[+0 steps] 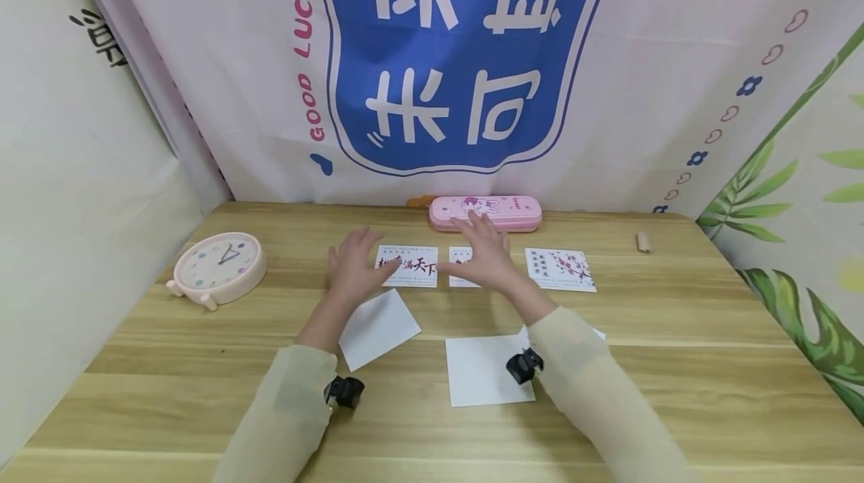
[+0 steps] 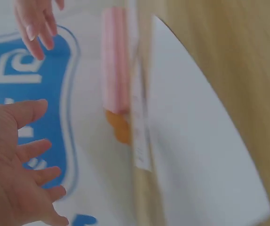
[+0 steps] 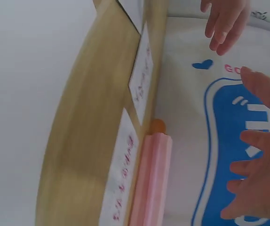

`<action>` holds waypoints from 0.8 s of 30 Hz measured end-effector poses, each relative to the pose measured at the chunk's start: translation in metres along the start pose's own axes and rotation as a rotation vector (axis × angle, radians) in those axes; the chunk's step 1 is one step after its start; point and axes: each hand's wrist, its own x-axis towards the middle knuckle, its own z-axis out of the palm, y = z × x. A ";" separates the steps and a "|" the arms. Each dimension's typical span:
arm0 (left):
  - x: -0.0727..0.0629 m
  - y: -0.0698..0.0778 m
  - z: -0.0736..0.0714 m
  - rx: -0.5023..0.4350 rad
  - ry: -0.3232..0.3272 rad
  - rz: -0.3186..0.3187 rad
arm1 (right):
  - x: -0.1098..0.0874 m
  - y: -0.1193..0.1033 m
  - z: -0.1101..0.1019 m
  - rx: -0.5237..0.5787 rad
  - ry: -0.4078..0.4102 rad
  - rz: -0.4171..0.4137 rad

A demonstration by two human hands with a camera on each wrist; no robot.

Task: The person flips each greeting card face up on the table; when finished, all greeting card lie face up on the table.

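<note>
Holds both arms out over the wood-grained tabletop (image 1: 675, 340), in pale yellow sleeves (image 1: 277, 415), wearing a small black device (image 1: 344, 391) on each wrist. Can see, nearest, a blank white card (image 1: 475, 374) lying flat to the left of the right wrist, and the corner of another white card (image 1: 599, 334) peeking out past the right sleeve (mostly hidden there). Can see a little further out a tilted blank card (image 1: 379, 333), partly covered by the left wrist.

Holds the left hand (image 1: 354, 265) raised, fingers apart; holds the right hand (image 1: 484, 254) much the same way, thumb turned toward the other. Can make out in both wrist views a gap between hands and cards.

Shows beyond and beneath them a row of printed cards: a left card (image 1: 409, 273) overlapped by the left thumb, a middle card (image 1: 460, 277) half behind the right hand, a right card (image 1: 560, 269) bearing a blossoming branch. Includes, off to the left, a round pink clock (image 1: 219, 265) (face up), and, well to the right, a small beige block (image 1: 643, 242) (cannot tell what exactly). Ends, at the far edge, with a pink case (image 1: 486, 223) before a hanging cloth (image 1: 270, 138).
</note>
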 end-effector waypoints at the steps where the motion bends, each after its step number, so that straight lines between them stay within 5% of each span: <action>1: -0.001 0.006 -0.001 -0.007 0.007 0.006 | -0.004 0.001 -0.005 0.005 0.004 -0.003; 8: -0.011 0.046 -0.004 -0.118 0.037 0.036 | -0.037 0.018 -0.035 0.036 0.044 -0.037; 14: -0.017 0.090 0.007 -0.262 0.097 0.056 | -0.068 0.041 -0.053 0.067 0.102 -0.049; 24: -0.019 0.143 0.051 -0.394 0.137 0.108 | -0.102 0.069 -0.056 0.140 0.122 -0.022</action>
